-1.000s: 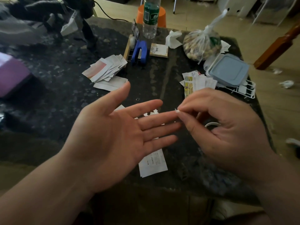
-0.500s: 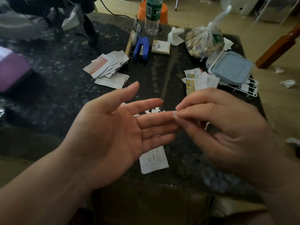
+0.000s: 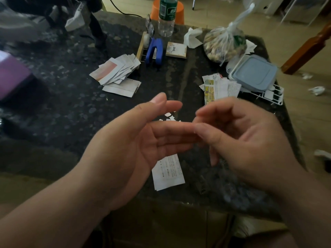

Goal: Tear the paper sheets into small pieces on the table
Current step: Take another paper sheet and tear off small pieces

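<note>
Barely started I'd say: my left hand [image 3: 132, 145] is open, right hand [image 3: 238, 140] loosely curled, can't tell if it's pinching a scrap. A few torn bits [image 3: 169, 117] on the table [image 3: 71, 108]; the near slip [image 3: 168, 171] and both stacks [image 3: 116, 69] [image 3: 221, 88] still whole

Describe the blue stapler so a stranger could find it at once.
Start at the dark table and look to its far edge, where a clear bottle stands. Just in front of the bottle lies the stapler, between a fanned paper stack and a small square notepad. It is the only bright blue thing there.
</note>
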Action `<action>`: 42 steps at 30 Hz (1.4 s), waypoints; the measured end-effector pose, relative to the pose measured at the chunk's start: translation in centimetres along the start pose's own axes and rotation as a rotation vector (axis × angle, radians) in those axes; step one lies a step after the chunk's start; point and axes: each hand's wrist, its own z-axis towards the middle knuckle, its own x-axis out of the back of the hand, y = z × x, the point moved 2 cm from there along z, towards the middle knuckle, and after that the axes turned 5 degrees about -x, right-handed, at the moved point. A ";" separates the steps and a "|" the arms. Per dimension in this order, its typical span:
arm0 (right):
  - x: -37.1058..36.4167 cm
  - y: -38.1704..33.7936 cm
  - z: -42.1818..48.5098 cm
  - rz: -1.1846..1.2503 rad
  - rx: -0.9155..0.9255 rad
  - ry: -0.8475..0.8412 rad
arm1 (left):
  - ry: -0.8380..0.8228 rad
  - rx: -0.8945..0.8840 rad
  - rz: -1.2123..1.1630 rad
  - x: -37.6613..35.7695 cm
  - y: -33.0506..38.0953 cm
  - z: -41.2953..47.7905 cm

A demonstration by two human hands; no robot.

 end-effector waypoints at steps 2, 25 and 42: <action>-0.2 0.5 0.2 0.149 -0.185 -0.038 | -0.026 -0.029 0.057 -0.2 -0.1 -0.1; -2.4 -1.3 0.5 0.755 -0.274 0.031 | -0.604 0.055 -0.672 0.0 -0.2 -0.4; -2.5 -2.3 0.6 0.827 -0.378 0.093 | -0.523 -0.086 -0.380 -1.3 -0.9 -0.2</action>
